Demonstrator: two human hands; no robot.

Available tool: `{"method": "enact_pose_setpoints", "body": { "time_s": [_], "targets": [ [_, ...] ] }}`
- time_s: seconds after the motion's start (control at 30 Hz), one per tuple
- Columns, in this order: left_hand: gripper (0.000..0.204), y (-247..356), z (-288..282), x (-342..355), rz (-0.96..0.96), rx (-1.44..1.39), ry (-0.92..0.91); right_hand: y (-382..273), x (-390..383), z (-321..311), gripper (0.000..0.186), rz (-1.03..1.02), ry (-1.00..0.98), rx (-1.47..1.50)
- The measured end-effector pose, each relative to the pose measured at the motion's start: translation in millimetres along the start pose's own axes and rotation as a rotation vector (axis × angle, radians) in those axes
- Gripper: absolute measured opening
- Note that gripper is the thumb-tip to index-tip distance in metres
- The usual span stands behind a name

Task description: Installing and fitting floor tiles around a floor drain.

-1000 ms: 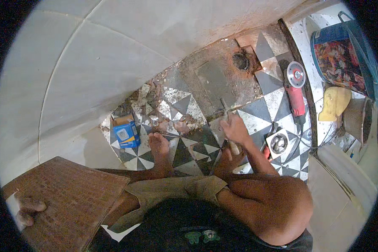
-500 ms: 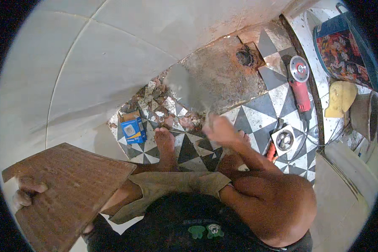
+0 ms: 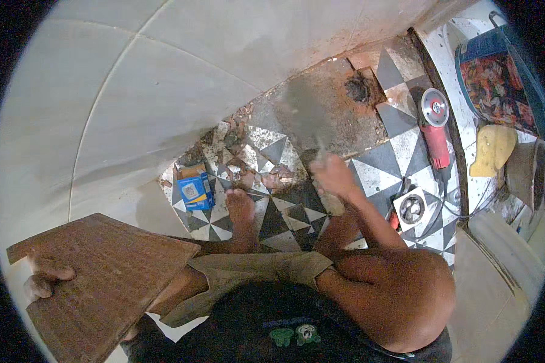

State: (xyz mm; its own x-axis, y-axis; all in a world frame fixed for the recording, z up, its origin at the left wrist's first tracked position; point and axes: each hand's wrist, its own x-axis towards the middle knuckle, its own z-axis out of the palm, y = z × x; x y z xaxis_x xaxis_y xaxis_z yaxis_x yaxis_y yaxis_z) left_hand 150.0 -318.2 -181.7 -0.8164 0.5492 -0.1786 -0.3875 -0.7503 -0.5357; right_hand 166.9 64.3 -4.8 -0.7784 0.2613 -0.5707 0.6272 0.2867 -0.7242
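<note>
My left hand (image 3: 47, 273) is closed on a square brown board or tile (image 3: 109, 275), held at the lower left beside my leg, fingers curled over its edge. My right hand (image 3: 334, 176) grips the handle of a trowel (image 3: 329, 202), whose blurred blade extends over a rough, exposed concrete patch (image 3: 345, 127) beside the wall. Whether the blade touches that surface I cannot tell. Broken tile pieces (image 3: 227, 142) lie left of the patch, above my bare left foot (image 3: 242, 215). The patch also has a round, dirty hole (image 3: 358, 89) near its upper right.
An angle grinder (image 3: 434, 142) lies right of the patch, near a square metal drain cover (image 3: 412, 210) and cable. A bucket (image 3: 496, 85), yellow pad (image 3: 490, 151) and cylindrical container (image 3: 521, 172) stand along the right. A blue box (image 3: 191, 190) sits left. Tiled walls (image 3: 115, 115) bound the floor.
My right hand with the trowel swept left toward the broken pieces, then moved back right over the patch, blade blurred. My left hand still holds the board. The view has shifted slightly.
</note>
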Motion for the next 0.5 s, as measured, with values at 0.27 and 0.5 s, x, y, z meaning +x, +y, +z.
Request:
{"method": "enact_pose_setpoints", "body": {
  "time_s": [0.27, 0.5],
  "targets": [
    [0.039, -48.9, 34.4, 7.3, -0.276, -0.017, 0.034, 8.0, 26.4, 7.8, 0.039, 0.017, -0.043, 0.022],
    [0.035, -34.0, 32.4, 18.3, -0.554, -0.300, 0.038, -43.3, -29.0, 4.7, 0.029, -0.253, -0.169, -0.095]
  ]
}}
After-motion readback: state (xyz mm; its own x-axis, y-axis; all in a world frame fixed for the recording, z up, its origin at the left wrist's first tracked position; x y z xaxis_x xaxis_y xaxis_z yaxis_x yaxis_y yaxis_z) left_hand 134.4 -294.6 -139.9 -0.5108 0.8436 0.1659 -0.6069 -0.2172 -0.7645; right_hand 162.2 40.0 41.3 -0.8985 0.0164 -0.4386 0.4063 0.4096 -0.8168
